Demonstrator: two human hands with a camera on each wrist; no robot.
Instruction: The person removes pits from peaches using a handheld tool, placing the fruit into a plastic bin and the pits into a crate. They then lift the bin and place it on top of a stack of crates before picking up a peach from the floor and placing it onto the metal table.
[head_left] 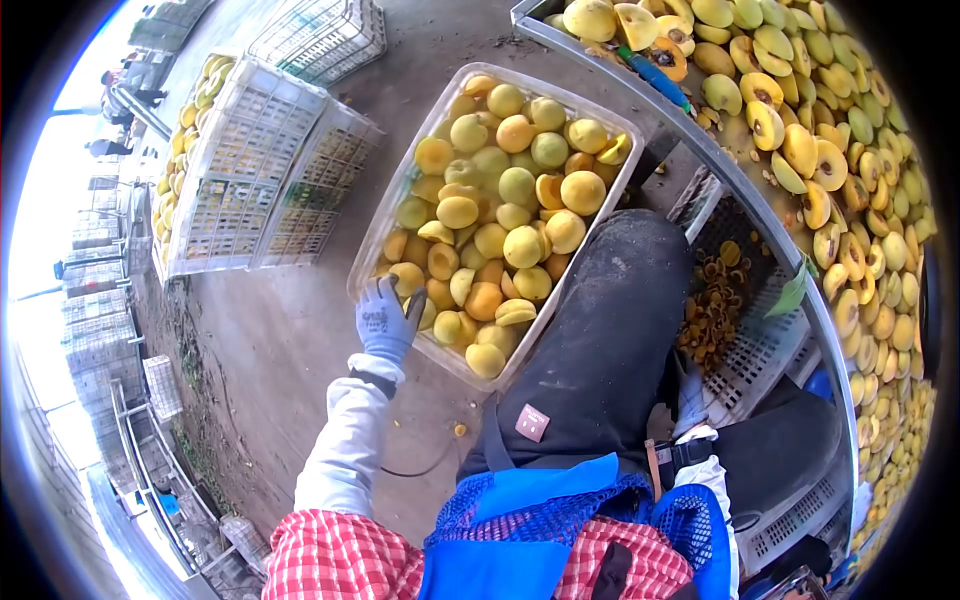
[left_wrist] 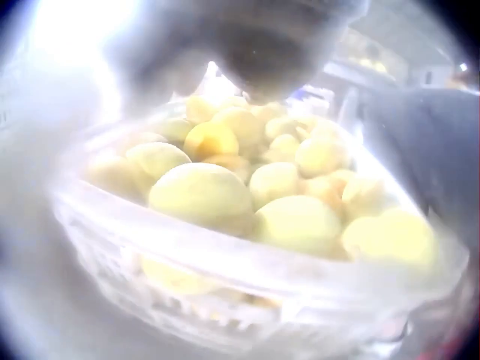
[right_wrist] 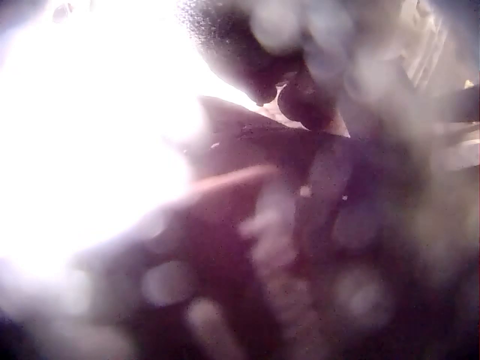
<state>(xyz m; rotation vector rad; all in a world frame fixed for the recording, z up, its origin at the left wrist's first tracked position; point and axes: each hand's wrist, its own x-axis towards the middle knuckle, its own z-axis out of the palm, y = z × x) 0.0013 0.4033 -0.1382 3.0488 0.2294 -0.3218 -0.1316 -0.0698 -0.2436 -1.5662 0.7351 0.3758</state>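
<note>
A pale plastic crate [head_left: 628,160] full of yellow peaches [head_left: 520,245], whole and halved, stands on the ground by the person's leg. The left hand [head_left: 385,318], in a grey-blue glove, reaches over the crate's near left corner, its fingers extended at the rim close to the fruit. In the left wrist view this hand is a dark blur above the peaches [left_wrist: 199,196]. Low between the legs is the gloved right hand [head_left: 690,395], partly hidden by the thigh. Its dark fingertips [right_wrist: 306,109] hang apart near the dark trousers, with nothing visible between them.
A metal-edged table [head_left: 740,165] heaped with cut peaches curves along the right, with a blue-handled tool [head_left: 655,78] near its edge. Below it a crate [head_left: 755,375] holds brownish scraps. Stacked crates [head_left: 235,190] of fruit stand at left.
</note>
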